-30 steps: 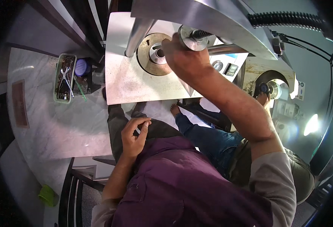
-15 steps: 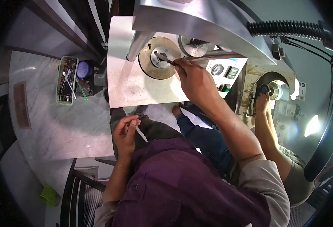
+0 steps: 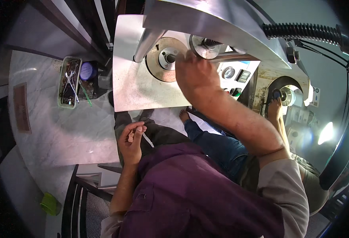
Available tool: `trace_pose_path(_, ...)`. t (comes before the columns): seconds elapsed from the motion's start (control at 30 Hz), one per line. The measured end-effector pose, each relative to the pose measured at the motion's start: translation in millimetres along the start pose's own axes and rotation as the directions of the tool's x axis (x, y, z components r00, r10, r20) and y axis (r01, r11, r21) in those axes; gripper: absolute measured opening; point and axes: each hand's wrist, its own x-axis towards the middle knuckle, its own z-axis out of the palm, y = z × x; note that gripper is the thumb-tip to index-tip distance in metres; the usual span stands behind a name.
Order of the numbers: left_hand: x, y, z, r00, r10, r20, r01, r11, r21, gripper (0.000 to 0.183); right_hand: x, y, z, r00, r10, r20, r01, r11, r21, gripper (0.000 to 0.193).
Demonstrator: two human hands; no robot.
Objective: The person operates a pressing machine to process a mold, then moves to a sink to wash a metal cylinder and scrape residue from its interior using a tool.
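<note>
On the pale machine table (image 3: 143,95), a tan round disc (image 3: 154,66) carries a silver hub (image 3: 164,64) with a dark round centre. My right hand (image 3: 198,75) is smeared by motion just right of the hub, below a round metal disc with a threaded rod (image 3: 200,50). Its fingers are hidden, and I cannot see whether it holds the thin tool. Above my lap, my left hand (image 3: 131,141) is raised with fingers curled and thumb close to the index finger. Whatever may be between those fingers is too small to tell.
A thick metal arm (image 3: 202,18) and a slanted post (image 3: 148,43) overhang the table. Gauge and display (image 3: 228,73) sit at right. Left stands a marble surface (image 3: 91,135) with a tool tray (image 3: 59,97) and purple-lidded jar (image 3: 87,71). Another person's hand (image 3: 274,108) works at the right machine.
My right hand has moved up and away from the hub, where it held a thin pointed tool. That tool no longer shows. My left hand has barely moved.
</note>
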Motion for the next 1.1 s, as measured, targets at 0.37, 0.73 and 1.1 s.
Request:
trace_pose_path(0.37,2.1,20.2,-7.2,0.993,-0.001,-0.114,-0.002,1.0,-0.02,0.015,-20.9,3.0,8.7,0.764,0.449,0.463,-0.137,-0.588,0.797,0.026)
trace_pose_path(0.73,20.4,26.9,-47.8,0.994,-0.112,-0.007,0.112,0.991,0.074,0.014,-93.6,1.7,8.0,0.898,0.12,0.424,0.017,-0.971,0.238,0.041)
trace_pose_path(1.1,75.6,62.3,-161.7,0.985,-0.114,0.131,0.068,0.946,0.318,0.017,-54.0,-31.0,24.8,0.656,0.751,0.069,-0.113,0.007,0.994,0.026)
